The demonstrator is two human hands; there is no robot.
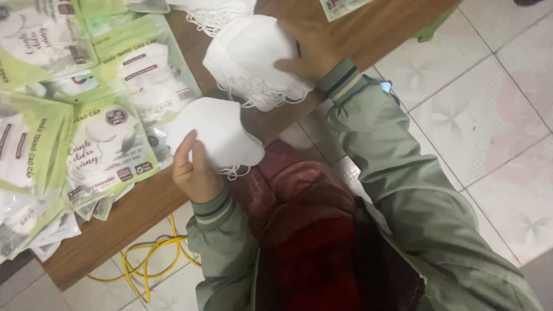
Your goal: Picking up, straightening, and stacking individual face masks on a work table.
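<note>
Two hands: both gripping white masks, as I read it.
Left hand (pixel 193 170): fingers closed on a small mask stack (pixel 216 135), near table edge.
Right hand (pixel 311 52): fingers curled over a larger mask pile (pixel 250 60), farther in.
Left side: green packets (pixel 109 144) on wooden table (pixel 138 213).
Floor: yellow cable (pixel 147 262).
</note>
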